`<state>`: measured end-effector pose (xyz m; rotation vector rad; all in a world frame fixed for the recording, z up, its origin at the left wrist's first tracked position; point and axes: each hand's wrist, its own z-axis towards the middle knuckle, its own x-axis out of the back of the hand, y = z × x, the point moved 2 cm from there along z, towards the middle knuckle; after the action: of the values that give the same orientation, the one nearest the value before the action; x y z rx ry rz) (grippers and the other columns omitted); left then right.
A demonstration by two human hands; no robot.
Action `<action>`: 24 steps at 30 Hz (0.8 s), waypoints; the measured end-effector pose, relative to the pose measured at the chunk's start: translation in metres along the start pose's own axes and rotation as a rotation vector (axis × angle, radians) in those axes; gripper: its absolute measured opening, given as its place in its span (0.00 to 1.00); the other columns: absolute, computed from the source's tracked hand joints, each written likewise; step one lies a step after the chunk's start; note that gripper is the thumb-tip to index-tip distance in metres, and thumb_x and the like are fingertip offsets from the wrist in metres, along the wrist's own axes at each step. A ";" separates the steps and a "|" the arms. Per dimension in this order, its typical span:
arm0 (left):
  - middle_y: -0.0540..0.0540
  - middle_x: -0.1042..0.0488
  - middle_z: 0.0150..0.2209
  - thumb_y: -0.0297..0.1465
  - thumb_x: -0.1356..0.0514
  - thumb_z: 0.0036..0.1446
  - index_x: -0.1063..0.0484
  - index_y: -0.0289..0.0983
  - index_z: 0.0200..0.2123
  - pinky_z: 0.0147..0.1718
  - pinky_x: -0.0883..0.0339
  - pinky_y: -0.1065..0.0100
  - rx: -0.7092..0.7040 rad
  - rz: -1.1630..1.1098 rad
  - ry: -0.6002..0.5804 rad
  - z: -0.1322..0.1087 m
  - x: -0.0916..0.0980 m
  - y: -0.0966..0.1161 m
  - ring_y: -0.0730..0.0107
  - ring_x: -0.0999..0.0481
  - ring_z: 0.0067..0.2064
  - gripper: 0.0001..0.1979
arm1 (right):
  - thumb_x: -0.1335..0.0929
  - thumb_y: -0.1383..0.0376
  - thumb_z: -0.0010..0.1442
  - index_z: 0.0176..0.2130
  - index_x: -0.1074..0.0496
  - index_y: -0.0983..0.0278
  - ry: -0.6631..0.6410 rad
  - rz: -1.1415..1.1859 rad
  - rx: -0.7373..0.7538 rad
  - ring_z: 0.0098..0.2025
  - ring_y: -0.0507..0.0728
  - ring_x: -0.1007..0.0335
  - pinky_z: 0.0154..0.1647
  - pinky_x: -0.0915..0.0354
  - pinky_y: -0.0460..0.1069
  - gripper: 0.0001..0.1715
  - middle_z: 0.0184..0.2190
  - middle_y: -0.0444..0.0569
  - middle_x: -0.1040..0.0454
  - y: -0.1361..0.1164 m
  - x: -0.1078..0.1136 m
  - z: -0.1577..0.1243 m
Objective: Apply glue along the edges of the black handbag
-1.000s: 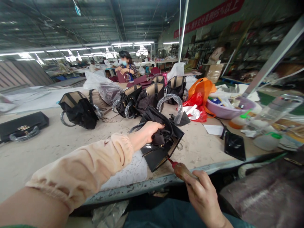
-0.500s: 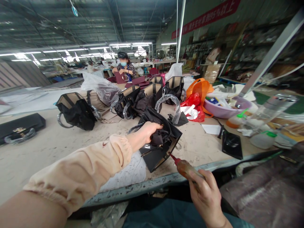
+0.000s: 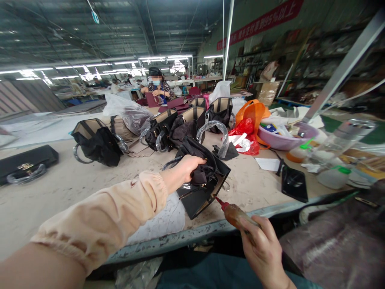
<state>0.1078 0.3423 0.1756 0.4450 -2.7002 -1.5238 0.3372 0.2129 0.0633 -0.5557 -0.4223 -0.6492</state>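
Note:
My left hand (image 3: pixel 192 165) is closed on the gathered black fabric of a handbag (image 3: pixel 195 204), which lies tilted near the table's front edge with its opening toward me. Some of its fingers are hidden from view. In my right hand (image 3: pixel 263 247) is a brownish squeeze bottle of glue (image 3: pixel 237 216) with a red pointed nozzle. The nozzle's tip is at the bag's open edge, beside a small metal fitting; whether it touches, I cannot tell. A handle wrapped in clear plastic (image 3: pixel 225 136) arches up behind the bag.
Several black bags (image 3: pixel 100 142) stand farther back on the table (image 3: pixel 90 196). To the right are a red plastic bag (image 3: pixel 248 136), a purple basin (image 3: pixel 279 138), a green-capped bottle (image 3: pixel 333 177) and a black pouch (image 3: pixel 294 184). A person (image 3: pixel 159 86) works across the table.
Very little differs: the nozzle tip has shifted very slightly at the bag's edge. My left hand and the bag stay almost in place. Across the table, the person's hands have moved.

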 end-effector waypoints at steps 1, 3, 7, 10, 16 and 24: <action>0.47 0.26 0.20 0.20 0.40 0.51 0.28 0.33 0.25 0.29 0.26 0.61 -0.003 -0.001 0.000 0.000 0.000 0.000 0.67 0.26 0.23 0.06 | 0.34 0.75 0.61 0.45 0.30 0.61 -0.012 0.006 0.001 0.38 0.56 0.33 0.34 0.30 0.50 0.14 0.40 0.51 0.35 0.000 -0.001 0.000; 0.47 0.26 0.20 0.19 0.40 0.50 0.29 0.33 0.25 0.29 0.26 0.61 -0.009 -0.004 0.001 0.000 -0.001 0.000 0.67 0.26 0.22 0.06 | 0.35 0.75 0.62 0.46 0.30 0.60 -0.016 0.009 -0.004 0.38 0.56 0.32 0.34 0.29 0.50 0.14 0.41 0.51 0.35 0.001 -0.004 -0.001; 0.47 0.26 0.19 0.19 0.40 0.50 0.28 0.33 0.26 0.28 0.26 0.61 -0.013 -0.001 0.007 -0.001 -0.001 0.001 0.65 0.25 0.23 0.05 | 0.35 0.73 0.62 0.45 0.30 0.60 0.006 -0.006 -0.028 0.39 0.57 0.32 0.34 0.28 0.50 0.13 0.41 0.51 0.35 0.003 -0.005 0.001; 0.47 0.26 0.19 0.19 0.40 0.51 0.28 0.33 0.26 0.28 0.26 0.61 -0.012 0.005 0.009 -0.001 0.000 0.001 0.64 0.24 0.23 0.05 | 0.34 0.73 0.61 0.45 0.30 0.60 0.040 -0.014 -0.046 0.39 0.57 0.31 0.34 0.28 0.50 0.13 0.41 0.51 0.34 0.004 -0.002 0.003; 0.46 0.24 0.20 0.19 0.38 0.50 0.26 0.34 0.27 0.28 0.25 0.62 -0.021 0.003 -0.001 -0.002 0.000 0.001 0.64 0.23 0.24 0.05 | 0.33 0.73 0.61 0.43 0.30 0.61 0.128 -0.014 -0.048 0.39 0.56 0.31 0.34 0.30 0.49 0.10 0.39 0.50 0.33 0.002 0.005 0.015; 0.44 0.24 0.20 0.19 0.39 0.51 0.25 0.31 0.28 0.25 0.25 0.64 -0.025 -0.019 0.003 0.001 0.000 0.001 0.64 0.23 0.21 0.05 | 0.32 0.74 0.60 0.42 0.30 0.62 0.202 -0.050 -0.068 0.39 0.57 0.31 0.37 0.31 0.52 0.11 0.40 0.51 0.32 0.001 0.012 0.020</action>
<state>0.1071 0.3435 0.1760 0.4734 -2.6790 -1.5580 0.3430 0.2206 0.0850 -0.5395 -0.2253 -0.7620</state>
